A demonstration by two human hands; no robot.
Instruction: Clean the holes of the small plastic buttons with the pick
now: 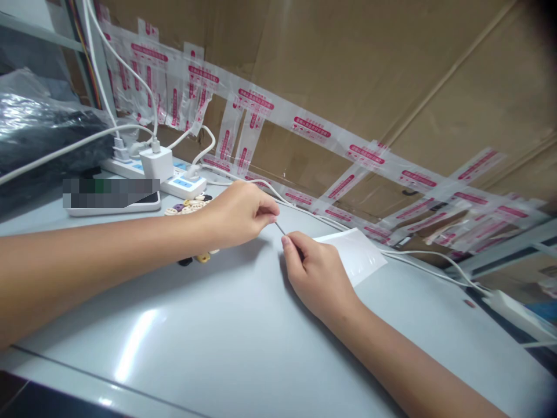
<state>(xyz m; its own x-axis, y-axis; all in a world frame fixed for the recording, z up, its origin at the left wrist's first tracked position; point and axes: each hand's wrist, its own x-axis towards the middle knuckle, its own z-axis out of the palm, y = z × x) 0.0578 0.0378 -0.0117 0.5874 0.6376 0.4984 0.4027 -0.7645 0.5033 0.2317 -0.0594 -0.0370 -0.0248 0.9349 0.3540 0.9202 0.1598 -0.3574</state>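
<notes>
Head view: I see my left hand (241, 212) and right hand (313, 273) pinching a thin pin (281, 228) between fingertips; light, stiff, slippery, so I'd grip near its ends.

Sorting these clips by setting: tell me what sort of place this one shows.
Probably a small packing or assembly workbench. A grey table backs onto a cardboard wall patched with printed tape; a power strip and small beads sit beside the left hand.

Grey glossy tabletop (226, 337) w/ light glare, taped cardboard wall (348, 64) behind, white power strip (174, 181) left.
</notes>
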